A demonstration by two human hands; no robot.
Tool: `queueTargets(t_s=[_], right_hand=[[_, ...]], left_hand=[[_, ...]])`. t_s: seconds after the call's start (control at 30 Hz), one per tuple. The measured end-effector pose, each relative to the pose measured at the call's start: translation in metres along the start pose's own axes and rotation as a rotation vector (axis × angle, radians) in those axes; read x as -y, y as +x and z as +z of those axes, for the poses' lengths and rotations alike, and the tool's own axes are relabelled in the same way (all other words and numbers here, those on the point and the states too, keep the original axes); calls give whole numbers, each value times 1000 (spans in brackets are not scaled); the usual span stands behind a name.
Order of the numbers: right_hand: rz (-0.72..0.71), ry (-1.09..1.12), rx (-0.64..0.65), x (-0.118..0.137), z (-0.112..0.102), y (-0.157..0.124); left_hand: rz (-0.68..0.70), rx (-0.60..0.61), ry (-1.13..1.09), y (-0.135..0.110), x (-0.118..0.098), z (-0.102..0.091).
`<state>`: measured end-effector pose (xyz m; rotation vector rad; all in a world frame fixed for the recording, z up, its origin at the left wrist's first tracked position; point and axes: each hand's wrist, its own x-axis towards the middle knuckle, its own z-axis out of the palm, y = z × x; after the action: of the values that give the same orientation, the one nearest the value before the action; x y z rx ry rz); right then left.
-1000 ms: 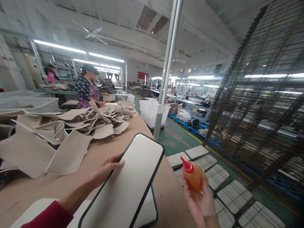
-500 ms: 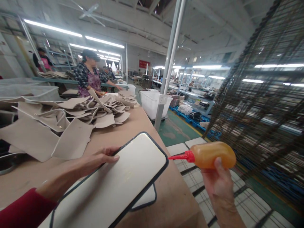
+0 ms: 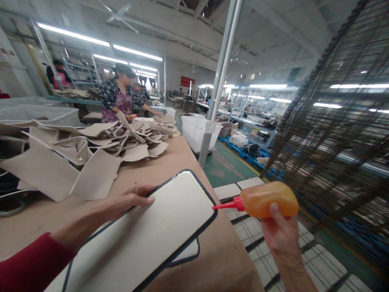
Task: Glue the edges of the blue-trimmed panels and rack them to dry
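A white panel with a dark edge lies tilted on the brown table, over a second like panel. My left hand, in a red sleeve, grips the top panel's left edge, fingers curled over it. My right hand is closed round an orange squeeze bottle. The bottle lies sideways, and its red nozzle points at the panel's right edge, almost touching it.
A heap of beige cut pieces covers the table's far left. A person in a plaid top works beyond it. A metal pole and a white bin stand to the right. A wire rack fills the right; more panels lie below.
My right hand has tipped the bottle from nozzle-up to sideways and brought its tip to the panel's right edge. My left hand lowered the panel flatter.
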<state>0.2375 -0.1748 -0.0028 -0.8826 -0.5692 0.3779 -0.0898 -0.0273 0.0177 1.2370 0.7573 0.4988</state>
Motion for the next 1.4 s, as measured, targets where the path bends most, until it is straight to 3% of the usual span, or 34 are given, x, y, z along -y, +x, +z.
queueTargets(t_s=[0.1,0.57,0.8,1.17,1.4], right_hand=[[-8,-16,14,0,-1,-2],[4,46,52,-1,8,-2],[14,42,23,-2,5,-4],[148,117,26,-21,7,-36],[-67,169,-92,-10,26,-15]], left_hand=[[-21,112,33,0,-1,-2],[25,134,110,0,-1,-3],[4,143,47,0,6,-9],[0,127,26,12,14,-10],[0,71,-10,21,17,-8]])
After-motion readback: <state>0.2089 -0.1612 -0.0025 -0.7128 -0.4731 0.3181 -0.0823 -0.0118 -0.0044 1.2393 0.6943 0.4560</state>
